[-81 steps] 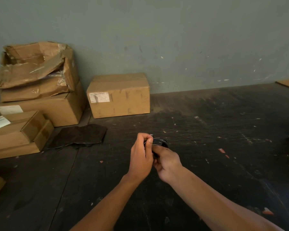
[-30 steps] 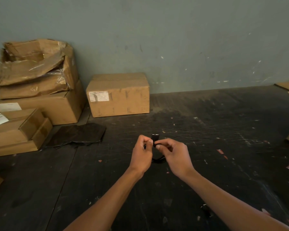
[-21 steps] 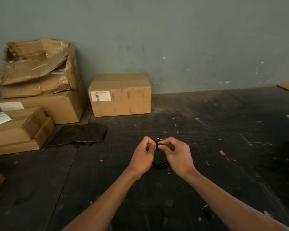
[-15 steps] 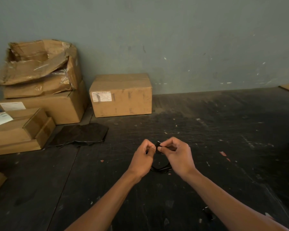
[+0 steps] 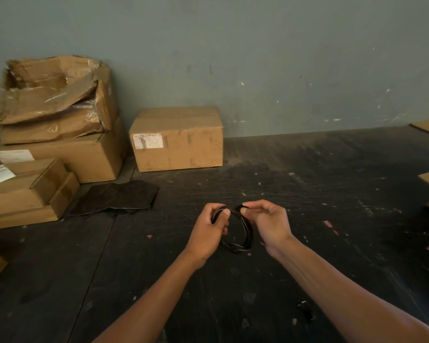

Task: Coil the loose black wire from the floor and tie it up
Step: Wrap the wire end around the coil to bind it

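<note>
Head view: both hands are raised above the dark floor with a coiled black wire held between them. The left hand curls its fingers and thumb round the coil's left side; the right hand pinches its upper right part between thumb and forefinger, and the loops hang below. Behind, a sealed cardboard box stands against the grey wall, with crushed cartons stacked at left and a black sheet lying on the floor.

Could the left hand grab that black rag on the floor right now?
Probably not yet. The left hand is busy holding the black wire, with the right hand pinching its other side. The rag lies off to the left with bare floor between, so nothing blocks it.
</note>
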A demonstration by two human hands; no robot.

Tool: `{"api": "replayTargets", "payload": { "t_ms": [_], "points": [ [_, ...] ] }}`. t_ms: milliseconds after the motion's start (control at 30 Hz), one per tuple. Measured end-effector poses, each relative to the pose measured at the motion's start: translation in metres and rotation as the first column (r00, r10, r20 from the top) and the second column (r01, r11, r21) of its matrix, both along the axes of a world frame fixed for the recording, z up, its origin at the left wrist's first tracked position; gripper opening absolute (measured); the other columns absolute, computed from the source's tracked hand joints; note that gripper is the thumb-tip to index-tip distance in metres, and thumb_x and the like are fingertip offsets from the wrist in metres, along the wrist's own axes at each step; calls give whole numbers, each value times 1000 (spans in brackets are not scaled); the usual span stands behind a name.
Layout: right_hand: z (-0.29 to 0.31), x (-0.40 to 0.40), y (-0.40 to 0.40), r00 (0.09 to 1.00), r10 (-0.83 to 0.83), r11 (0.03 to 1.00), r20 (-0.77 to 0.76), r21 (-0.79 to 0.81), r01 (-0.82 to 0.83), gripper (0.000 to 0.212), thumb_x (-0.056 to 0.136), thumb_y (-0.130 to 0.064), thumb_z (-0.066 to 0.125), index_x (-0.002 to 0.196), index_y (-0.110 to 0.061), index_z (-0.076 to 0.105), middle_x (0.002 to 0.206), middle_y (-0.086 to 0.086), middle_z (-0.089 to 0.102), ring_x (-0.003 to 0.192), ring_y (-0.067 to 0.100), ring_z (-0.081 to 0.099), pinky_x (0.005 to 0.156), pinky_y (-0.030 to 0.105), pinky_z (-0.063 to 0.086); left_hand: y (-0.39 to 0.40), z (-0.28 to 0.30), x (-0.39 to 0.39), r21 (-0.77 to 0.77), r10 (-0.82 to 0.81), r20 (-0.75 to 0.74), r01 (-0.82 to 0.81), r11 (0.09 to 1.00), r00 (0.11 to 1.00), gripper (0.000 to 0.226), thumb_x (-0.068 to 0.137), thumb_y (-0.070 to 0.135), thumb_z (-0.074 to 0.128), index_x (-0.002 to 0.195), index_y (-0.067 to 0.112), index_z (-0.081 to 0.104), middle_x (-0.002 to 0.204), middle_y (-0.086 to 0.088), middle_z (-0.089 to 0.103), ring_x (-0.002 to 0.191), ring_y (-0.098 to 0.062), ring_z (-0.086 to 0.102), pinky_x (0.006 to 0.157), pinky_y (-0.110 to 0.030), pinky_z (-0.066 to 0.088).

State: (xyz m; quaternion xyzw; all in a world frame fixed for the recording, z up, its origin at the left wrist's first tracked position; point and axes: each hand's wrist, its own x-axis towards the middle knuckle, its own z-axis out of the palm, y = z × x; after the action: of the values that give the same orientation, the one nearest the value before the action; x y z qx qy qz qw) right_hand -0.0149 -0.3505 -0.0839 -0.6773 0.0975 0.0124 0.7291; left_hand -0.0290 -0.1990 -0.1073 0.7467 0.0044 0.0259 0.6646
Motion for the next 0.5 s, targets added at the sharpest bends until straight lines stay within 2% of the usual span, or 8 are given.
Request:
{"api": "replayTargets", "payload": {
  "t_ms": [67,233,400,500],
  "points": [
    [4,4,-2,997,-32,987,-68,154,42,14,84,0,71,91,-11,73,90,12,76,82,21,72,73,34,58,-2,-3,-2,-129,6,-45,-12,992,999,19,97,27,58,112,16,61,82,1,64,75,-8,62,80,-33,53],
    [6,11,-2,985,-58,942,-162,317,107,16,84,2,69,96,-9,70,82,8,78,76,18,74,72,30,58,-10,-6,-6,-412,5,-178,-79,908,984,17,94,28,61,103,14,66,83,-1,69,84,-15,66,88,-37,52],
    [0,16,-3,974,-102,933,-204,320,165,14,86,1,68,96,-9,68,84,12,77,75,20,76,66,31,61,-19,-6,-8,-484,62,-250,-180,856,966,19,98,27,55,104,16,69,93,-2,69,101,-21,66,86,-37,51],
    [-5,14,-6,974,-75,929,-213,341,146,13,87,3,65,96,-6,65,83,15,76,72,22,76,61,30,62,-17,-2,-5,-503,84,-242,-199,841,967,22,100,27,52,105,18,71,89,0,71,97,-17,66,84,-36,48]
  ]
}}
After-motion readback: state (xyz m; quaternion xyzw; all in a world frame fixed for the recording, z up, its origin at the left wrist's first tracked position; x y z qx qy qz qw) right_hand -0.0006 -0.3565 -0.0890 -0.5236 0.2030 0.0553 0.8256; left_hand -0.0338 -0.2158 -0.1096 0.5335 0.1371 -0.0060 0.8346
